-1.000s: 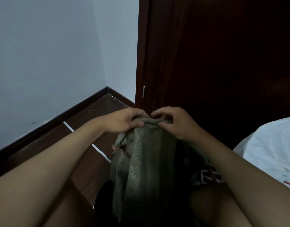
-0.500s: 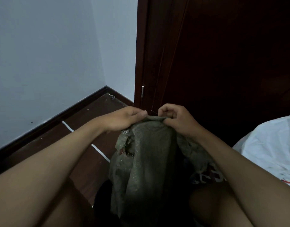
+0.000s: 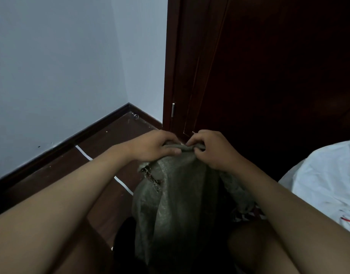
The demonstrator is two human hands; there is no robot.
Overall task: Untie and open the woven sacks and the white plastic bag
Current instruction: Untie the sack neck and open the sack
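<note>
Standing upright on the dark wooden floor (image 3: 110,147) between the person's knees, the grey-green woven sack (image 3: 176,194) has its bunched top pinched by both hands: left hand (image 3: 156,145) curled over it, right hand (image 3: 209,149) nipping the fold. White plastic bag (image 3: 324,184) lies just right, before the dark wooden door (image 3: 269,76).
</note>
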